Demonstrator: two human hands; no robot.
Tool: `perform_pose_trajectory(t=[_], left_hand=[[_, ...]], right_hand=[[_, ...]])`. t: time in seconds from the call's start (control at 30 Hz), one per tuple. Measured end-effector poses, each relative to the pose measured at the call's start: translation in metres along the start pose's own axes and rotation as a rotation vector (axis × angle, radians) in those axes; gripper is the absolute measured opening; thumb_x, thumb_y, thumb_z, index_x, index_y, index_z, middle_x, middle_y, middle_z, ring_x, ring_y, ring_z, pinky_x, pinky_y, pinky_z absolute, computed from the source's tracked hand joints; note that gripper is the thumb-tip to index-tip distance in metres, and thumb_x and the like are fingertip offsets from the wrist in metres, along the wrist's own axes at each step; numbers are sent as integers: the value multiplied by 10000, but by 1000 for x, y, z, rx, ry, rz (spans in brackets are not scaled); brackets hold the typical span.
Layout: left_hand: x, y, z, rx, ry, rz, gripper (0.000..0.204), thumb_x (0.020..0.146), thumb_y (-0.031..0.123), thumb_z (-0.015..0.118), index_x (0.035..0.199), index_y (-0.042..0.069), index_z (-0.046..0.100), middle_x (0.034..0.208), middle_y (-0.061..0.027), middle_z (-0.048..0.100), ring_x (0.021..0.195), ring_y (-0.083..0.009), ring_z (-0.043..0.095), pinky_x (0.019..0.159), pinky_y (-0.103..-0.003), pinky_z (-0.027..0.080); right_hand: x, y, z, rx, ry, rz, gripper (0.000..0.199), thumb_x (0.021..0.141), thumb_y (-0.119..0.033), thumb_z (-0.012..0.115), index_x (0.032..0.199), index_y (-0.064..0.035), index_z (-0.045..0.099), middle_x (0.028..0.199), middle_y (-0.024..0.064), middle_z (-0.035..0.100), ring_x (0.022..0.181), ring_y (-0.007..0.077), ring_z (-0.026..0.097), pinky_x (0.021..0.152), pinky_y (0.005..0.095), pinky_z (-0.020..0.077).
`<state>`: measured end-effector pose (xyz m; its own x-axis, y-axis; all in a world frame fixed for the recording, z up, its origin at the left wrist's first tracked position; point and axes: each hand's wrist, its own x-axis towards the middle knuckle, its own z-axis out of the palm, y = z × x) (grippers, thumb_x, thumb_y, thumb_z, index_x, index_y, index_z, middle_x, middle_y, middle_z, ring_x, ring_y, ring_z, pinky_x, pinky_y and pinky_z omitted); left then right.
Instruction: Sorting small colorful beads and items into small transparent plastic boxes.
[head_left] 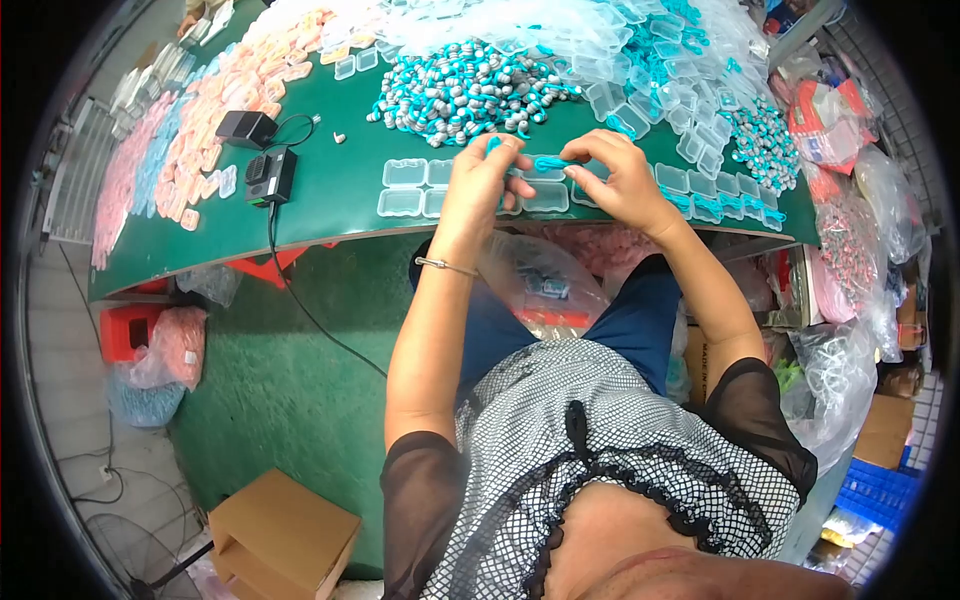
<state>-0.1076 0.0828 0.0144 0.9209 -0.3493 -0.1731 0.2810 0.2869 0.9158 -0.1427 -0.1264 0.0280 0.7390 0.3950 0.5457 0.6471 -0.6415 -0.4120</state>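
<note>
At the table's front edge, my right hand (622,182) pinches a turquoise cord (549,163), bunched into a short loop, between thumb and fingers. Close to its left, my left hand (478,178) has its fingers curled together, with a bit of turquoise showing at the fingertips; what exactly it grips is partly hidden. Under and beside both hands lie open clear plastic cases (405,174), their lids folded back. To the right, a row of similar cases (707,207) has turquoise cords in it. Just beyond my hands is a heap of turquoise cords with grey-white ends (465,92).
Clear cases (700,120) pile up at the back right, beside another turquoise-and-grey heap (765,145). Orange cases (230,95) spread over the table's left. A black device (270,177) trails a cable off the green table (335,205). A cardboard box (285,530) stands on the floor.
</note>
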Motion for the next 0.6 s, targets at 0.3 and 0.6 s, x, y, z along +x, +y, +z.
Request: perform_pose_trajectory(t=[0.3,0.6], left_hand=[[2,-3,-16,-31,32,60,278,925,252,625,1067,16,589,884,-73,621,557,-94,556,406,-199,354],[-2,-3,-17,-189,58,19,271,962,251,580,1081,9,596,888,-88,622,600,-108,571,403,-192,371]], right_hand=[[-11,-2,28,-219,-48,5,129,765,-179,726,864,-136,656,849,2,590,910,202,564,889,429,349],[-4,-10,27,-348,-119,-1,124,752,-201,740,837,-139,673,874,6,568,953,209,547,946,501,328]])
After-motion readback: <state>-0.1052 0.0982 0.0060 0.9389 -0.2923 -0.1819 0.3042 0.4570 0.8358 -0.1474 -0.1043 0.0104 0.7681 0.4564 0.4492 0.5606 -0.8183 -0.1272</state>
